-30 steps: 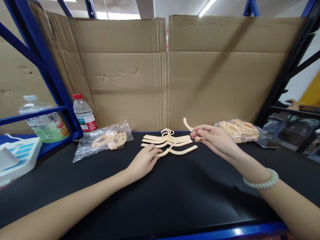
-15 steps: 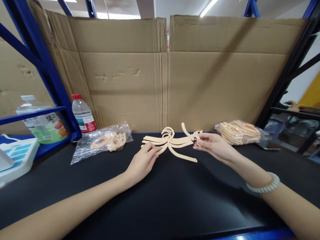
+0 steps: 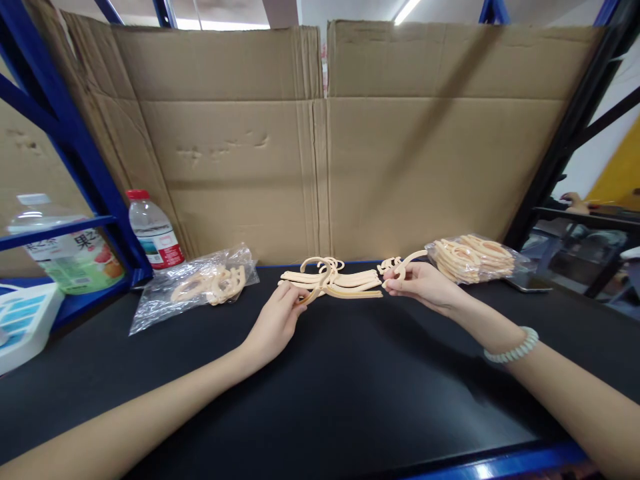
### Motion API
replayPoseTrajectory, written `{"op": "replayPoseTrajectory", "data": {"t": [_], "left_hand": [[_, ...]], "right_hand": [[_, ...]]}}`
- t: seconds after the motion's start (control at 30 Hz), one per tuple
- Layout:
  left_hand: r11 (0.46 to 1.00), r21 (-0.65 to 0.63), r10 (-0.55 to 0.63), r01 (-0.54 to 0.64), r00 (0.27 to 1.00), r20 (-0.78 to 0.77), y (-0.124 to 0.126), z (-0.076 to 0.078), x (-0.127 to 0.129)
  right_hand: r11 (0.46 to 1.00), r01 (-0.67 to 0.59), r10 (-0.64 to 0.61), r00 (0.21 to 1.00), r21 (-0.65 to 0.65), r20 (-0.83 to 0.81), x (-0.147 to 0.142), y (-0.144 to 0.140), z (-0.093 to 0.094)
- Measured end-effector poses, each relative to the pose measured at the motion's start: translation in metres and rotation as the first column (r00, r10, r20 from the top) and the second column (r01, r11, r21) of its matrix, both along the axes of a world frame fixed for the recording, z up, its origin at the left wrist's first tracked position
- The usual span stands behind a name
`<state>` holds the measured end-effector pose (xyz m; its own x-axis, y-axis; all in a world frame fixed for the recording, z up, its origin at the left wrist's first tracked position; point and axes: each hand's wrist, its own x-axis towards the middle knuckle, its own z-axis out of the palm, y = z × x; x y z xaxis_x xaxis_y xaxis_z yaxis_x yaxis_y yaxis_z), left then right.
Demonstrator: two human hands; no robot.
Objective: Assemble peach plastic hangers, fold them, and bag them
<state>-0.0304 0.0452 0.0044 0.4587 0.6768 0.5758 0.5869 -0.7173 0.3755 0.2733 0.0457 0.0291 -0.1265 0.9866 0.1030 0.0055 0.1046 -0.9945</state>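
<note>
Bags first: a clear plastic bag (image 3: 193, 287) left of the hanger pile (image 3: 333, 280) holds a few cream hangers, and a fuller bag (image 3: 473, 257) right of the pile holds a thick bundle. The pile lies on the black table (image 3: 320, 387) by the cardboard wall (image 3: 320, 147), long arms running left to right, hooks curling toward the wall. The hangers are thin, cream plastic. The left hand (image 3: 275, 320) pinches the pile's left end. The right hand (image 3: 420, 283), just right of the pile, grips a single hanger (image 3: 403, 263) between narrow fingertips.
</note>
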Motion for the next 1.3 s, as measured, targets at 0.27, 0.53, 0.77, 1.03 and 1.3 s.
{"op": "replayPoseTrajectory", "data": {"t": [0.27, 0.53, 0.77, 1.03, 1.3], "left_hand": [[1.0, -0.015, -0.016, 0.016, 1.0, 0.004, -0.0016, 0.0017, 0.0009], [1.0, 0.012, -0.015, 0.015, 1.0, -0.011, -0.0006, 0.0001, 0.0001], [0.999, 0.013, -0.03, 0.03, 1.0, -0.009, -0.0017, 0.0006, 0.0], [0.998, 0.053, -0.041, 0.042, 0.999, -0.01, 0.0004, -0.0023, -0.0009], [0.998, 0.042, -0.051, 0.051, 0.999, -0.002, -0.0007, -0.001, -0.0005]], "right_hand": [[0.977, -0.151, 0.148, 0.988, -0.153, -0.034, 0.007, 0.0008, -0.0018], [0.924, -0.263, 0.261, 0.964, -0.279, -0.044, 0.0068, -0.0007, 0.002], [0.905, -0.273, 0.272, 0.961, -0.326, -0.05, 0.0066, -0.0026, 0.0015], [0.893, -0.249, 0.255, 0.966, -0.374, -0.034, 0.008, 0.0017, -0.0007], [0.949, -0.156, 0.172, 0.985, -0.273, 0.034, -0.0005, -0.0013, -0.001]]}}
